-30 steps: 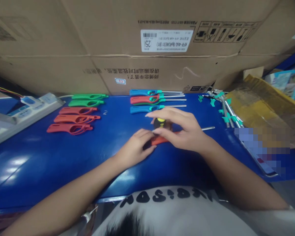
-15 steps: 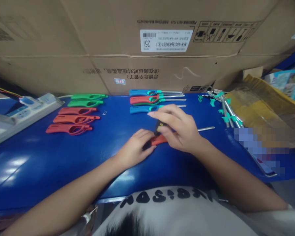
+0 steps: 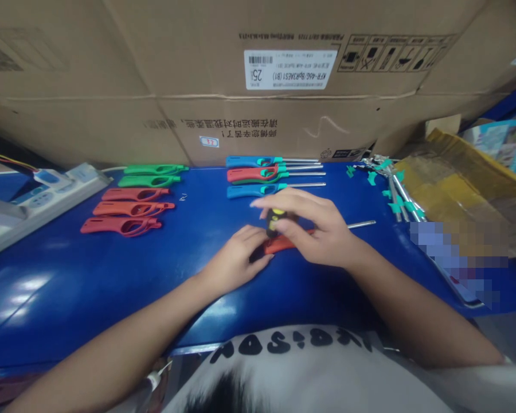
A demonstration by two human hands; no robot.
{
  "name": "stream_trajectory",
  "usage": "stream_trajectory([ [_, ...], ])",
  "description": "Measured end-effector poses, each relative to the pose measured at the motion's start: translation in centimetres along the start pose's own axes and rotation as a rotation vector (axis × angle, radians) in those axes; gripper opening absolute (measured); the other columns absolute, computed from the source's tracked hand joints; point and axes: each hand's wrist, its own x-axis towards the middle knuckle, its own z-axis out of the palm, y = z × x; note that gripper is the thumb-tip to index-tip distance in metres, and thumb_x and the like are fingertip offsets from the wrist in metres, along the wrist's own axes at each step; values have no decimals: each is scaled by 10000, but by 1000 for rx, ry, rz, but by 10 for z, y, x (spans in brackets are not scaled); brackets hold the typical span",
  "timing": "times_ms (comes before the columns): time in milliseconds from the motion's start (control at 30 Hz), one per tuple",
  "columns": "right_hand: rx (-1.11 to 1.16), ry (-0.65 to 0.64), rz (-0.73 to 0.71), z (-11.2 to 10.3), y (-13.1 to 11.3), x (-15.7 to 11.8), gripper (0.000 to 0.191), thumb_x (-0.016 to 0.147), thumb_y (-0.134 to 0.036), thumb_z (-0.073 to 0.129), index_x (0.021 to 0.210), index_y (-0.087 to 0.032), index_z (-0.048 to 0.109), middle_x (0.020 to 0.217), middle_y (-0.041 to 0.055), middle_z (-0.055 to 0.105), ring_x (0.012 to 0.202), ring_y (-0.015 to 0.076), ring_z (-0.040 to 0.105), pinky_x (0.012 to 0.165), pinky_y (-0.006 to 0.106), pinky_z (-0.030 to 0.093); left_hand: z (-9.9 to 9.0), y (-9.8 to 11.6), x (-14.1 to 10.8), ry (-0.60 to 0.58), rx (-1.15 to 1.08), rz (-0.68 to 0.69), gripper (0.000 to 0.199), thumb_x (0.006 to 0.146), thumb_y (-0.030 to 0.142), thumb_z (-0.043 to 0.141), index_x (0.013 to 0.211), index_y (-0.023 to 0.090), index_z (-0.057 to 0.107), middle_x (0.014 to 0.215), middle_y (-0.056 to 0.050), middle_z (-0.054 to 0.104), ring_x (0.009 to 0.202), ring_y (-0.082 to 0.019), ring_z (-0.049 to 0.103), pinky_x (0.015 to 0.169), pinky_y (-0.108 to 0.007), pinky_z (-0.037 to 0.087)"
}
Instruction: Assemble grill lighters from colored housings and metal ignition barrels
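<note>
A red gas lighter [image 3: 278, 245] with a metal tube lies on the blue table in front of me, partly covered by my hands. My left hand [image 3: 241, 256] is closed around its handle end and rests on the table. Over the lighter, my right hand [image 3: 313, 226] grips a short black-and-yellow screwdriver [image 3: 275, 219] between thumb and fingers. The screwdriver stands roughly upright with its lower end at the lighter's handle; its tip is hidden. Beyond my hands lie finished-looking lighters with tubes, among them a blue lighter [image 3: 251, 191] and a red lighter [image 3: 249, 174].
At the left lie green lighter bodies [image 3: 150, 182] and red lighter bodies [image 3: 116, 225] without tubes, beside a white power strip [image 3: 47, 198]. Metal tubes with green parts [image 3: 398, 192] are piled at the right near a yellow-taped box [image 3: 447, 189]. A large cardboard sheet [image 3: 176, 63] stands behind.
My right hand's fingers have shifted and straightened around the screwdriver, showing more of its handle. My left hand and the lighter stay in place.
</note>
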Motion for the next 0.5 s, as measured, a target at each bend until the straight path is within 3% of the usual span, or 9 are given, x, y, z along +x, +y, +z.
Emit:
stream_trajectory([
  [67, -143, 50, -83, 0, 0, 0, 311, 972, -395, 629, 1236, -236, 673, 956, 29, 712, 802, 141, 661, 743, 261, 549, 0, 0, 0, 15, 1, 4, 133, 947, 199, 624, 1079, 186, 617, 1001, -67, 675, 947, -224, 624, 852, -387, 539],
  [100, -190, 49, -101, 0, -1, 0, 326, 974, -397, 623, 1254, -234, 667, 1001, 42, 713, 819, 146, 664, 742, 264, 548, 0, 0, 0, 19, 2, 3, 119, 946, 198, 625, 1064, 184, 619, 995, -66, 675, 938, -222, 625, 846, -385, 541],
  [233, -10, -92, 14, 1, -4, 1, 395, 1071, -264, 365, 1435, -246, 518, 1285, 83, 654, 1058, 159, 660, 859, 294, 557, 0, 0, 0, 7, -5, -3, 191, 930, 176, 628, 1120, 191, 624, 1052, -73, 688, 981, -231, 637, 900, -412, 539],
  [300, 26, -90, 20, 3, -3, 0, 348, 1060, -285, 424, 1383, -249, 549, 1207, 66, 683, 1022, 152, 667, 838, 277, 559, 1, 0, -1, 6, -1, -12, 196, 931, 188, 628, 1127, 189, 631, 1056, -78, 692, 989, -240, 641, 898, -421, 544],
  [400, -184, 15, -78, 7, 0, -2, 298, 983, -408, 604, 1234, -252, 636, 1033, 38, 700, 848, 143, 670, 697, 238, 541, 1, 0, -1, 8, 7, -31, 147, 948, 218, 616, 1089, 190, 642, 1038, -75, 688, 978, -237, 643, 869, -409, 554],
  [500, -234, 49, -113, 7, -1, -2, 279, 1003, -397, 556, 1217, -240, 643, 1085, 58, 700, 905, 163, 680, 727, 261, 551, 1, 0, -1, 8, -3, -26, 166, 947, 213, 619, 1112, 194, 626, 1069, -76, 681, 1005, -238, 638, 898, -410, 547],
])
